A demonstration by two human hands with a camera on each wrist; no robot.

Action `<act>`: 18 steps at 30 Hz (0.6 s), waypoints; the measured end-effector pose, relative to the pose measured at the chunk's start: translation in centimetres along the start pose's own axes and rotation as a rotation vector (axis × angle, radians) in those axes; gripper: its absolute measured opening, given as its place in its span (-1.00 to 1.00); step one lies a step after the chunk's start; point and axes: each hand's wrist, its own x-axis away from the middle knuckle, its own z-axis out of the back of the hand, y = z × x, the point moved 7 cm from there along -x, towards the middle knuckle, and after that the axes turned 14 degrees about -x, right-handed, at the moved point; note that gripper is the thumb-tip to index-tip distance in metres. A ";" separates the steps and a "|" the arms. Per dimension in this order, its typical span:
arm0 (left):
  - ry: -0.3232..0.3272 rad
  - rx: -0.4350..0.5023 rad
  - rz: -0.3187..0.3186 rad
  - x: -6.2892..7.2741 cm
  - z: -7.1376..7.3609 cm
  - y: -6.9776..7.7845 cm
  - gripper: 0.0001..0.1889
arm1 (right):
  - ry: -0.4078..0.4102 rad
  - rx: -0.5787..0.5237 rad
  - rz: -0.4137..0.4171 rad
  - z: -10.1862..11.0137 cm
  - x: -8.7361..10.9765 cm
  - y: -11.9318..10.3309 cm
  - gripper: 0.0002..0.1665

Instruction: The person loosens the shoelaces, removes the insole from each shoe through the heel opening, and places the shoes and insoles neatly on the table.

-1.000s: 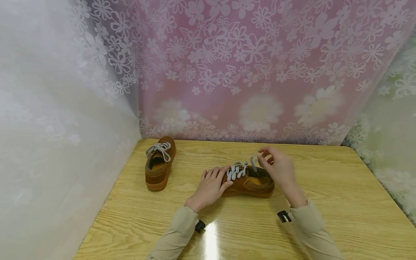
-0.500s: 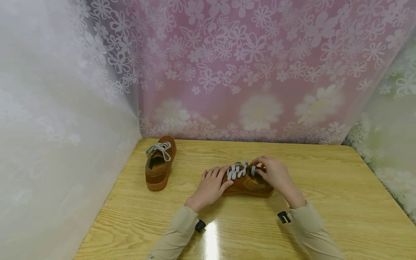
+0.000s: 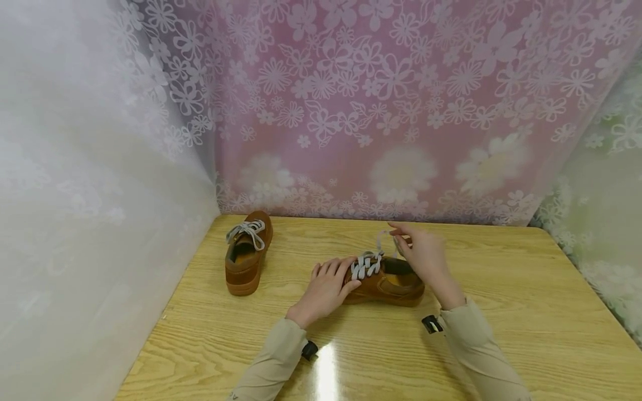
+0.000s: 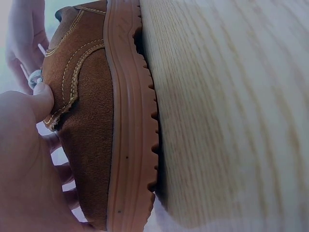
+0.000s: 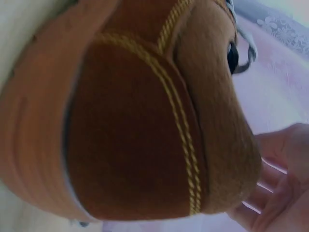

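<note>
A brown suede lace-up shoe [image 3: 396, 289] stands on the table with its toe to the left and its opening to the right. My left hand [image 3: 326, 289] grips its toe end; in the left wrist view the thumb [image 4: 43, 100] presses the upper and the other fingers go round the far side. Pale grey shoelace [image 3: 365, 267] criss-crosses the front. Above the shoe opening my right hand [image 3: 426, 256] pinches a raised, blurred loop of this lace. In the right wrist view the shoe's heel [image 5: 140, 145] fills the middle, partly hiding the fingers.
A matching brown shoe [image 3: 243, 275], its lace tied in a bow, stands at the back left of the wooden table [image 3: 501, 289]. A pink flowered curtain [image 3: 351, 111] hangs behind the table, and pale sheeting [image 3: 100, 195] borders the left side.
My right hand dipped to the shoe opening half a second ago and has since risen, drawing the lace up into a loop. The left hand and both shoes have stayed put.
</note>
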 end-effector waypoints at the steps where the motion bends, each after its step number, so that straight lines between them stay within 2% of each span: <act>1: 0.000 0.003 0.000 0.0 0.0 0.0 -0.35 | -0.033 -0.001 0.017 -0.4 0.1 -0.2 -0.59; 4: -0.010 0.006 0.007 0.1 0.0 0.0 -0.34 | -0.104 -0.012 0.081 -1.2 0.9 -0.6 -0.56; 7: -0.019 0.010 0.013 0.1 0.0 0.0 -0.34 | -0.125 -0.037 0.158 -1.5 1.7 -1.1 -0.59; 12: -0.014 0.006 0.010 0.1 0.0 0.0 -0.34 | -0.105 -0.080 0.258 -1.5 2.7 -1.7 -0.66; 18: -0.006 0.002 0.007 0.1 0.0 0.0 -0.35 | -0.052 -0.057 0.355 -1.6 3.4 -2.1 -0.75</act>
